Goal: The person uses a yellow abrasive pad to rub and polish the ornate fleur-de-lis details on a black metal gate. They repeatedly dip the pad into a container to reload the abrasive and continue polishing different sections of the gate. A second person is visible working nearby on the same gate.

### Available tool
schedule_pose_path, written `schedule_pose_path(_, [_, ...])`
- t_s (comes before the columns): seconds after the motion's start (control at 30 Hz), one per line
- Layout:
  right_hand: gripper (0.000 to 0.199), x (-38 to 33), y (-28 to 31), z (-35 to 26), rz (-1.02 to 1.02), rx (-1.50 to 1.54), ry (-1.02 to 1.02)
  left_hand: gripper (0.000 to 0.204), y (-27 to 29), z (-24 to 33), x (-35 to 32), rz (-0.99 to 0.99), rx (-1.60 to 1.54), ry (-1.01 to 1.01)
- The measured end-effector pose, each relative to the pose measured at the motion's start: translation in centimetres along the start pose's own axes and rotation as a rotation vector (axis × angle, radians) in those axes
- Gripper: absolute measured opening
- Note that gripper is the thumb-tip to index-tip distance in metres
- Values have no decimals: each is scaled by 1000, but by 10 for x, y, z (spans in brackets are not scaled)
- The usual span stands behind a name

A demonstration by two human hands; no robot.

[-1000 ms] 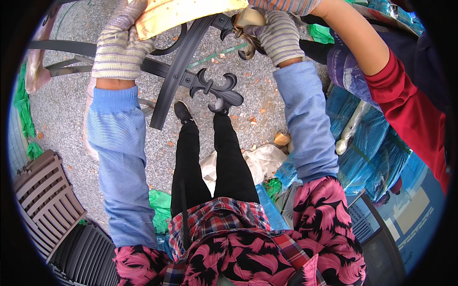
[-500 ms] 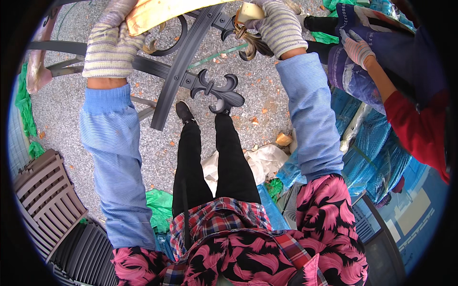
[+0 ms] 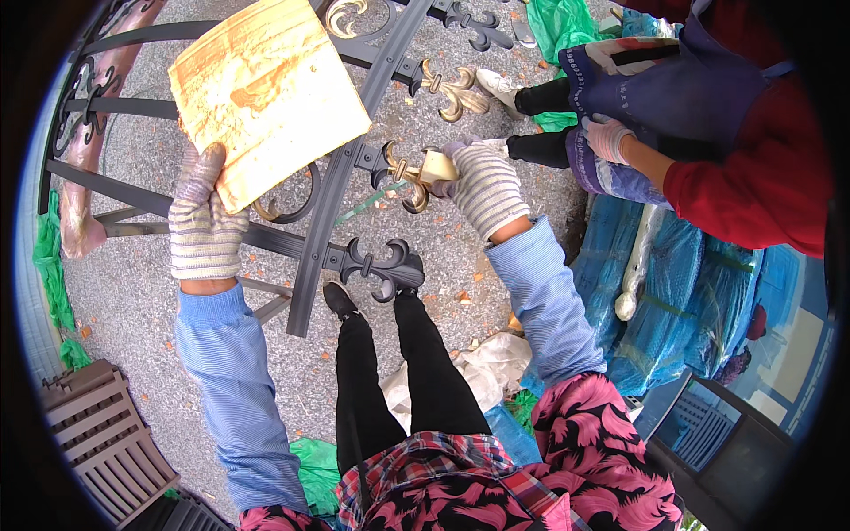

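Note:
In my gloved left hand [image 3: 205, 221] is a flat, squarish yellow board [image 3: 279, 106] smeared with gold, gripped by its lower left corner. It is held above a dark metal railing [image 3: 347, 164]. My gloved right hand [image 3: 487, 188] pinches a small cream sponge block [image 3: 437, 167] against a fleur-de-lis finial [image 3: 390, 164] on the railing's right side. Gold shows on that finial's curls. The finial beyond it [image 3: 452, 87] is gold too, while the nearer one [image 3: 382, 267] is dark all over.
To the right stands another person in a red top and dark apron, one gloved hand [image 3: 609, 140] at the apron. Blue-wrapped bundles [image 3: 660, 301] lie below them. Brown slatted panels [image 3: 106, 434] sit at lower left. Green plastic [image 3: 53, 265] and chips litter the speckled ground.
The view has shifted, so the railing sits lower and the whole board shows. The sponge remains at the same finial, in my right hand. The other person's gloved hand has moved slightly.

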State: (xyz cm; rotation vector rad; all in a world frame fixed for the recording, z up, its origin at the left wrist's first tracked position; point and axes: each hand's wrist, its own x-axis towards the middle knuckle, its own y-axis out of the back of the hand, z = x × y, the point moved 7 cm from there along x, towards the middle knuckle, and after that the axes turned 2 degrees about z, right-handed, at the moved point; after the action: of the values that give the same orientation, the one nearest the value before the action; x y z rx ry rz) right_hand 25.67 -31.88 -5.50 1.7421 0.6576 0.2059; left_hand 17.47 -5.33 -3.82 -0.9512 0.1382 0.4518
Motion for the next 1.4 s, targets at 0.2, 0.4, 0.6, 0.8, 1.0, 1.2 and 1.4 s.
schedule_pose_path(0.2, [36,-14,-43,26,-28,31,-75,40,3,-1,-11,68,-15,24])
schedule_pose_path(0.4, [39,-23,-6,12,57,-24,-34,41,0,-3,-16,9,-25,7])
schedule_pose_path(0.6, [38,-16,-11,80,86,82,-386,42,-2,-5,-23,-18,-32,23])
schedule_pose_path(0.8, [42,-45,-8,13,257,343,-325,40,6,-11,-24,-1,-71,25])
schedule_pose_path(1.0, [47,-22,-20,-19,204,327,-242,41,3,-10,-31,-12,-43,20])
schedule_pose_path(1.2, [43,2,-38,-32,-21,176,-249,40,11,-10,-32,10,-38,19])
schedule_pose_path(1.4, [41,5,-42,-29,-4,27,-195,40,17,-7,-31,55,-23,2])
